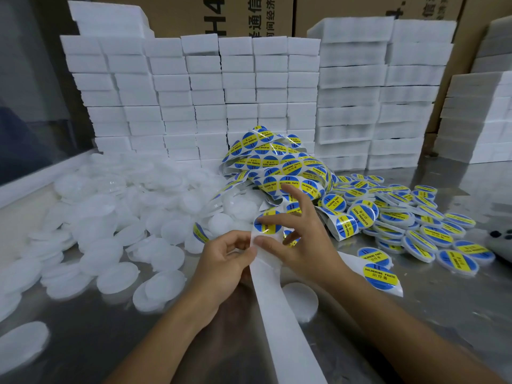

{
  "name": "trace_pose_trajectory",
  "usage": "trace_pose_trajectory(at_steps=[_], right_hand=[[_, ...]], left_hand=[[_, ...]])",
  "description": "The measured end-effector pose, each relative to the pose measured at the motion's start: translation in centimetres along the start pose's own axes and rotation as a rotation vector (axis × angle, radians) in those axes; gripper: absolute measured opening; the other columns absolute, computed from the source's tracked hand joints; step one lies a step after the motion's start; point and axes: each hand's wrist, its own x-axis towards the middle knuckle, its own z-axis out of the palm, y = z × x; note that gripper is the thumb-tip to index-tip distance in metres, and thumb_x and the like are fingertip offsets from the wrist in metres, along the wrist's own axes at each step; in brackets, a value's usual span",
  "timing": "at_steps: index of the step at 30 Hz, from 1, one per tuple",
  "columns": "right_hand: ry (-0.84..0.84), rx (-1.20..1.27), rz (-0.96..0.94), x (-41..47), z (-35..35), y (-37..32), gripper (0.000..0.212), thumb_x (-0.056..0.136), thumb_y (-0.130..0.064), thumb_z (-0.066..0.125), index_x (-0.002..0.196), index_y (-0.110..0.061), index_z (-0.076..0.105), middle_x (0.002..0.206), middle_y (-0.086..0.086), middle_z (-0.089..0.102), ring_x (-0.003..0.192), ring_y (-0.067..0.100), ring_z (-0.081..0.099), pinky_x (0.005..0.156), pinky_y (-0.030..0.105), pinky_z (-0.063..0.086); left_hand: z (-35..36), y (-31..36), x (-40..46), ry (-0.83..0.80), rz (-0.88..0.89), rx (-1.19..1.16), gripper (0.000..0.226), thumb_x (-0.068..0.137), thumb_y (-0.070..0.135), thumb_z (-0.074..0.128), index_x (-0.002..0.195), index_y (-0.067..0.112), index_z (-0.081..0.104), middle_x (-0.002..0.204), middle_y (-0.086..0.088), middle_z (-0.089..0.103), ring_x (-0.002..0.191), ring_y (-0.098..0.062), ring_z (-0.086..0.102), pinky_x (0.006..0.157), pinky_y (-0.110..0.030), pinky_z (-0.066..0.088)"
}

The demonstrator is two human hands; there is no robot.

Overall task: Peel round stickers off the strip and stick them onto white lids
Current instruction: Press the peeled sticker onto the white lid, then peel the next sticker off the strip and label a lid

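- Stickers on the strip (pixel 277 309): its bare white backing runs from the bottom edge up between both forearms to the hands, then on into a tangled heap (pixel 279 164) against the stacked white boxes (pixel 194 106).
- White lids (pixel 110 217) lie piled at left on the metal table (pixel 443 314); labelled lids (pixel 410 217) crowd the right, leaving bare metal near the front edge.
- Left hand (pixel 224 261), fingers curled, pinches the strip's edge.
- Right hand (pixel 302 236), fingers spread, has its thumb and forefinger on one round sticker (pixel 267 225).
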Motion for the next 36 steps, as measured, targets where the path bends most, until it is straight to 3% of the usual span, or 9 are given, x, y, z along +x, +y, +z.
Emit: trace_pose_trajectory(at_steps=[3,7,12,16,20,23,27,31,36], right_hand=[[-0.011,-0.067,-0.061,-0.1,0.2,-0.2,0.021,0.083,-0.034,0.077,0.103,-0.026,0.078,0.142,-0.004,0.043,0.092,0.009,0.058,0.067,0.031,0.054],[0.004,-0.076,-0.097,0.0,0.5,-0.1,0.016,0.087,-0.028,0.074,0.101,-0.019,0.078,0.110,-0.006,0.064,0.094,0.002,0.061,0.067,0.027,0.051],[0.059,-0.053,-0.084,0.2,0.3,-0.1,0.007,0.089,-0.021,0.072,0.089,-0.015,0.075,0.089,-0.003,0.067,0.074,0.013,0.062,0.065,0.030,0.052],[0.192,0.081,0.159,0.5,-0.1,0.0,0.010,0.084,-0.025,0.077,0.077,-0.022,0.071,0.077,-0.006,0.062,0.057,0.007,0.052,0.056,0.015,0.041],[0.334,0.447,0.509,1.1,-1.0,0.0,0.023,0.084,-0.030,0.076,0.079,-0.009,0.068,0.055,0.002,0.058,0.045,0.008,0.046,0.048,0.020,0.043],[0.341,0.640,0.608,1.3,-1.6,-0.1,0.025,0.083,-0.030,0.075,0.080,-0.006,0.069,0.059,0.002,0.066,0.050,0.009,0.058,0.049,0.019,0.048],[0.177,0.890,0.606,1.1,-0.8,-0.6,0.024,0.072,-0.030,0.075,0.082,-0.009,0.074,0.077,0.008,0.074,0.069,0.012,0.070,0.059,0.020,0.055],[0.025,1.093,0.626,0.6,0.4,-1.0,0.018,0.067,-0.013,0.076,0.085,-0.010,0.078,0.086,0.011,0.076,0.079,0.017,0.074,0.070,0.026,0.059],[0.022,1.078,0.646,0.7,0.1,-0.5,0.027,0.063,-0.003,0.075,0.089,-0.009,0.076,0.098,0.014,0.076,0.090,0.023,0.074,0.081,0.038,0.061]], left_hand=[[-0.1,-0.1,0.1,0.000,0.016,0.028,0.018,0.092,0.001,0.060,0.093,0.014,0.073,0.099,-0.020,0.069,0.078,-0.028,0.067,0.073,-0.043,0.055],[-0.2,-0.3,0.3,0.009,0.010,0.052,0.025,0.092,0.000,0.059,0.095,0.021,0.073,0.101,-0.015,0.068,0.087,-0.031,0.067,0.080,-0.047,0.055],[-0.3,-0.3,0.4,0.022,0.003,0.067,0.031,0.091,-0.003,0.058,0.101,0.022,0.072,0.100,-0.012,0.067,0.084,-0.028,0.066,0.079,-0.046,0.055],[-0.3,-0.3,0.3,0.023,0.044,0.157,0.035,0.089,-0.007,0.057,0.093,0.024,0.072,0.082,-0.001,0.065,0.071,-0.016,0.067,0.066,-0.032,0.055],[-0.6,-0.9,0.5,0.076,0.145,0.395,0.033,0.085,-0.003,0.061,0.084,0.029,0.067,0.075,0.001,0.060,0.057,-0.009,0.057,0.064,-0.024,0.050],[-0.9,-1.4,0.5,0.107,0.237,0.575,0.021,0.082,0.003,0.065,0.085,0.024,0.066,0.067,0.006,0.057,0.049,-0.004,0.048,0.056,-0.012,0.042],[-1.3,-1.9,0.5,0.116,0.278,0.730,0.016,0.080,0.016,0.072,0.082,0.029,0.062,0.062,0.010,0.059,0.055,-0.005,0.054,0.056,-0.016,0.045],[-1.3,-2.0,0.5,0.126,0.298,0.802,0.025,0.079,0.021,0.074,0.079,0.036,0.054,0.062,0.012,0.056,0.062,-0.002,0.055,0.060,-0.018,0.046],[-1.3,-1.7,0.4,0.102,0.313,0.818,0.015,0.080,0.027,0.072,0.093,0.028,0.065,0.069,0.014,0.059,0.066,-0.003,0.057,0.069,-0.029,0.052]])
